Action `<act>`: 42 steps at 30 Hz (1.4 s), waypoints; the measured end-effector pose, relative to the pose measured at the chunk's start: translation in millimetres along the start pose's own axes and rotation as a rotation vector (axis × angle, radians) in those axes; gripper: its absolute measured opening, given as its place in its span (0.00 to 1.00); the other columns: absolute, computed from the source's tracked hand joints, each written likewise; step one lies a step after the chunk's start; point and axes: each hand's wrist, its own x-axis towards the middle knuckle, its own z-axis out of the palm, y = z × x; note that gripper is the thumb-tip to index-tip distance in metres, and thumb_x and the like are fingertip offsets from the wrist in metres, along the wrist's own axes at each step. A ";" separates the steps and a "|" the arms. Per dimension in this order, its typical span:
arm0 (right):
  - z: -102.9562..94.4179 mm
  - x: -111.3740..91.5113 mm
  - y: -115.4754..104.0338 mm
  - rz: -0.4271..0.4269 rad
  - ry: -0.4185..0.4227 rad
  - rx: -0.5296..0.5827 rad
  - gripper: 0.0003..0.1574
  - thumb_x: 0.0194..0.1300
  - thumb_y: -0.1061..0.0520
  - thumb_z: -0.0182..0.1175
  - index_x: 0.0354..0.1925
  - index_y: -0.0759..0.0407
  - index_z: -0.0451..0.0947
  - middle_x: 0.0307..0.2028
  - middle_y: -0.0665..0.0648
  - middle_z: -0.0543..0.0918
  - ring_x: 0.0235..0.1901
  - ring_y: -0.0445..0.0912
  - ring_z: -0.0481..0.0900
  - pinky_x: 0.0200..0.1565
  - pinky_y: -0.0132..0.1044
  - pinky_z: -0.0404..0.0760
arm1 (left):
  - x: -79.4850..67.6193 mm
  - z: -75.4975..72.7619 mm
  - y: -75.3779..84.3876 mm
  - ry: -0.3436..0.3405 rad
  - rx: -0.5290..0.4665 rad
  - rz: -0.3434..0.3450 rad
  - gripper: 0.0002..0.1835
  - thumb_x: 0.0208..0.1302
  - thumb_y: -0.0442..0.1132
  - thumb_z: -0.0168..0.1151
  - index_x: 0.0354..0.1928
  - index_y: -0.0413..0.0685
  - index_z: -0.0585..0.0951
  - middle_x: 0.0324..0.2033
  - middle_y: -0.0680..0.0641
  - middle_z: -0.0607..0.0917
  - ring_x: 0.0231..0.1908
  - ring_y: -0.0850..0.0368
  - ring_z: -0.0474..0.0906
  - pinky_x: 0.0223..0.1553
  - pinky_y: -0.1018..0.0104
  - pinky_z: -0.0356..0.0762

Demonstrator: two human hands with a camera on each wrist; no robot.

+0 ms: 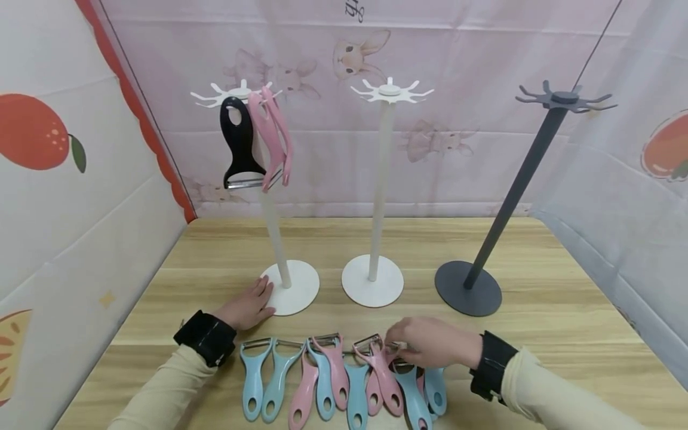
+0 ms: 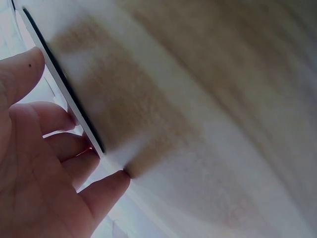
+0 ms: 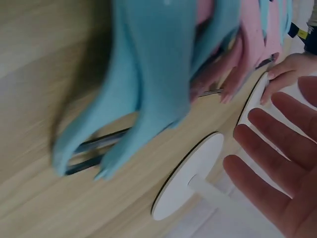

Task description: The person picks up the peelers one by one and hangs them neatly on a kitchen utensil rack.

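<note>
In the head view my left hand [image 1: 249,304] rests on the round base [image 1: 303,289] of the left white stand. The left wrist view shows this hand [image 2: 44,168] with its fingertips at the base's edge. A black peeler [image 1: 240,140] and pink peelers [image 1: 264,134] hang from that stand's hooks. My right hand [image 1: 432,341] is over the right end of a row of blue peelers [image 1: 252,379] and pink peelers [image 1: 388,385]. In the right wrist view the hand [image 3: 282,153] has extended fingers beside blue peelers [image 3: 158,64], with nothing visibly held; the thumb is hidden.
A second white stand [image 1: 381,179] with hooks [image 1: 391,91] stands in the middle. To its right is a dark grey stand [image 1: 516,185] on a round base [image 1: 467,292]. The wooden table [image 1: 553,310] meets printed cloth walls [image 1: 457,173] at the back and sides.
</note>
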 end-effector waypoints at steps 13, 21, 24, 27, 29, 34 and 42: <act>16.8 -34.0 2.6 -0.039 -0.113 -0.229 0.32 0.38 0.69 0.69 0.45 0.50 0.79 0.50 0.50 0.76 0.54 0.47 0.70 0.48 0.39 0.75 | 3.8 2.4 -5.4 0.008 0.034 0.018 0.33 0.67 0.44 0.49 0.64 0.26 0.56 0.65 0.27 0.50 0.65 0.34 0.45 0.62 0.45 0.50; 31.7 -35.2 11.3 -0.078 -0.009 -0.420 0.28 0.38 0.66 0.71 0.42 0.51 0.79 0.43 0.49 0.77 0.45 0.42 0.71 0.42 0.35 0.75 | 3.2 3.1 -5.0 0.001 0.030 0.009 0.33 0.68 0.44 0.49 0.65 0.26 0.55 0.65 0.28 0.49 0.65 0.35 0.44 0.62 0.45 0.48; 33.5 -36.7 14.4 -0.114 0.034 -0.457 0.26 0.40 0.68 0.69 0.41 0.52 0.79 0.41 0.49 0.78 0.43 0.42 0.72 0.41 0.34 0.75 | 3.2 3.2 -5.4 0.001 0.027 0.006 0.33 0.68 0.44 0.49 0.65 0.26 0.55 0.65 0.28 0.49 0.65 0.35 0.44 0.62 0.46 0.48; 33.5 -38.3 17.5 -0.149 0.065 -0.479 0.24 0.42 0.69 0.68 0.40 0.53 0.79 0.39 0.49 0.79 0.43 0.43 0.73 0.41 0.33 0.76 | 2.7 2.5 -5.3 0.000 0.021 0.001 0.33 0.68 0.44 0.49 0.65 0.27 0.55 0.65 0.28 0.49 0.65 0.35 0.44 0.62 0.45 0.49; 32.4 -39.3 19.6 -0.163 0.078 -0.470 0.24 0.40 0.70 0.67 0.39 0.53 0.80 0.39 0.49 0.79 0.43 0.43 0.74 0.43 0.33 0.76 | 2.0 1.6 -4.7 -0.002 0.018 -0.003 0.33 0.68 0.44 0.49 0.65 0.27 0.55 0.65 0.28 0.49 0.65 0.35 0.44 0.62 0.45 0.48; 26.9 -43.5 26.0 -0.195 0.117 -0.343 0.24 0.36 0.72 0.67 0.36 0.54 0.81 0.38 0.50 0.81 0.43 0.46 0.77 0.44 0.35 0.77 | 0.7 -0.5 -2.5 -0.007 0.006 -0.010 0.33 0.68 0.44 0.49 0.65 0.27 0.54 0.66 0.28 0.48 0.66 0.35 0.44 0.62 0.45 0.48; 9.5 -42.2 30.7 -0.218 0.174 -0.204 0.26 0.36 0.74 0.66 0.37 0.56 0.81 0.39 0.52 0.83 0.44 0.51 0.79 0.43 0.39 0.78 | 1.0 0.1 -1.9 -0.012 0.021 -0.012 0.34 0.68 0.45 0.49 0.65 0.27 0.54 0.66 0.28 0.49 0.66 0.35 0.44 0.62 0.46 0.49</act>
